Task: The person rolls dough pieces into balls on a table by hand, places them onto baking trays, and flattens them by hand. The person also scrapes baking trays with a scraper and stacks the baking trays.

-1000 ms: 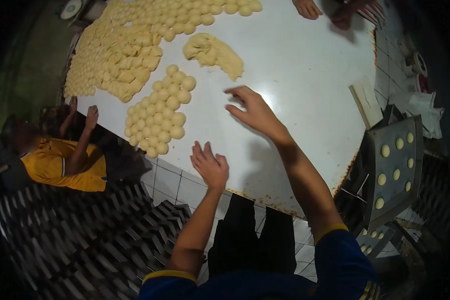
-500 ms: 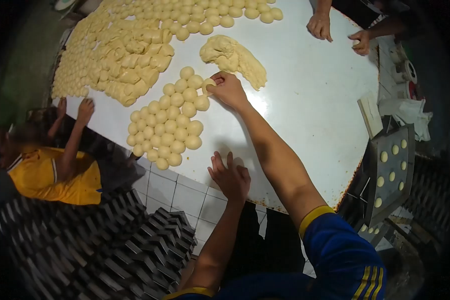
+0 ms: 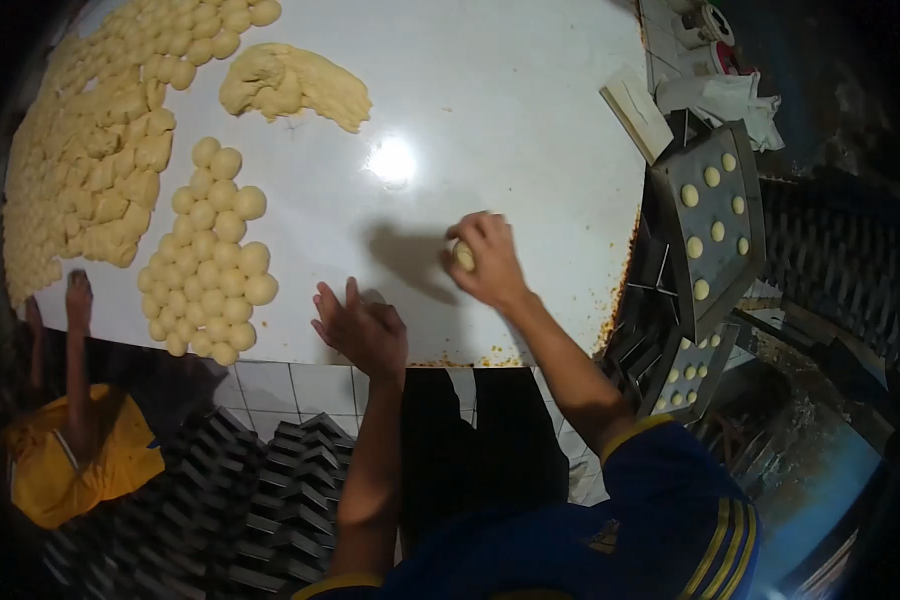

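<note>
My right hand [image 3: 490,262] is wrapped round a pale dough ball [image 3: 464,256], held over the right part of the white table [image 3: 530,130]. My left hand [image 3: 362,330] hovers by the near edge of the table with its fingers apart, holding nothing. To its left lies a cluster of smooth dough balls [image 3: 210,265] packed side by side. A long, uneven lump of dough [image 3: 295,85] rests farther back on the table.
A large heap of cut dough [image 3: 110,160] covers the far left. A person in a yellow shirt [image 3: 85,460] stands there, one hand at the edge. At right are a whitish block [image 3: 637,113], a tray with dough pieces [image 3: 715,220] and a lower tray [image 3: 690,375].
My right hand has taken a ball from the cluster and carried it right. The view has swung right, and the co-worker's hands at the top right are out of sight.
</note>
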A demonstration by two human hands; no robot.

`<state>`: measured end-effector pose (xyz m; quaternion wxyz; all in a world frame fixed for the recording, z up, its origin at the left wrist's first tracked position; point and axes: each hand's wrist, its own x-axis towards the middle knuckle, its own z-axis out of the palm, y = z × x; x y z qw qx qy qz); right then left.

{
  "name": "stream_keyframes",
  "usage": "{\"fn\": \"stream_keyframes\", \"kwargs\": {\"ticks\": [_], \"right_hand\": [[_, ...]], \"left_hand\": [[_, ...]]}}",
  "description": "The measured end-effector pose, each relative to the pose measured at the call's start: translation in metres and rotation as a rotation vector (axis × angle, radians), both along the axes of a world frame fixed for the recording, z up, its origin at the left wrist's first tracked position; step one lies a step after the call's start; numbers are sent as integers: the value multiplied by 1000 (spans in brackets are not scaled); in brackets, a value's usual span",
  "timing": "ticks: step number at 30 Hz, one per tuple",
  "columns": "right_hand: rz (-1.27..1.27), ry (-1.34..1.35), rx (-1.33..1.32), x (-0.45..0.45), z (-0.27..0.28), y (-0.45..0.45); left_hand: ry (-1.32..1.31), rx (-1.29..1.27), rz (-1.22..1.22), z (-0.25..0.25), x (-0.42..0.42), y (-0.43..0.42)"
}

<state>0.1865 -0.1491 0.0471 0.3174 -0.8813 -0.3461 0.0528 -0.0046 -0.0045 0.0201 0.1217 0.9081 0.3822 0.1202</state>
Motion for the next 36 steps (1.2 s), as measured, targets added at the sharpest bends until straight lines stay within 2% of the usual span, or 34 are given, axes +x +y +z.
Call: {"fn": "stream_keyframes", "kwargs": {"ticks": [1,3,6,9,11,13,16,17,18,20,21,22,24,25,26,28,30,32,33,36], "right_hand": [[-8,7,-1,-9,-3,-8],[172,-63,43,-32,-6,-24],[29,-79,-104,-3,-15,-71],[-86,-165,-64,21,-18,-17],[-119,-181,-16,5,-21,-13],[88,-74,148,-31,-22,-24],[22,-97,81,-15,-16,-77],[-32,-137,-92,-3,-15,-84],[-34,-129,-103,7,-14,-75],[-115,-212,56,27,-20,-31],[-117,-142,49,18,-14,-17],[-121,-145,51,5,-18,-23],[57,-47,128,-31,-23,-39],[42,-123,210,-36,-19,-55],[35,-122,206,-29,-18,-72],[-33,-164,-80,5,-17,-94],[-86,-227,-59,25,-21,-65],[-82,-212,122,24,-29,-30],[-30,-137,-36,7,-25,-22],[14,-114,113,-31,-24,-58]], "left_hand": [[-15,21,-4,-1,0,0],[-16,27,-16,-2,2,0],[-25,26,-42,0,4,-1],[-19,12,-66,0,2,-1],[-13,9,-68,1,1,-4],[-29,19,-66,0,1,-3],[-9,23,-68,-2,0,-3],[-8,17,-67,-3,0,-3],[-16,19,-76,-1,-2,-4],[-33,22,-77,0,0,-6],[-28,2,-83,2,-2,-6],[-30,-11,-90,2,0,-4],[-17,0,-92,2,1,-4],[-3,7,-94,2,0,-4],[-2,3,-100,2,0,-4],[7,19,-94,1,2,-5],[20,22,-95,1,0,-6],[27,42,-97,0,2,-7],[33,53,-89,-3,1,-8],[27,83,-102,-3,0,-5]]}}
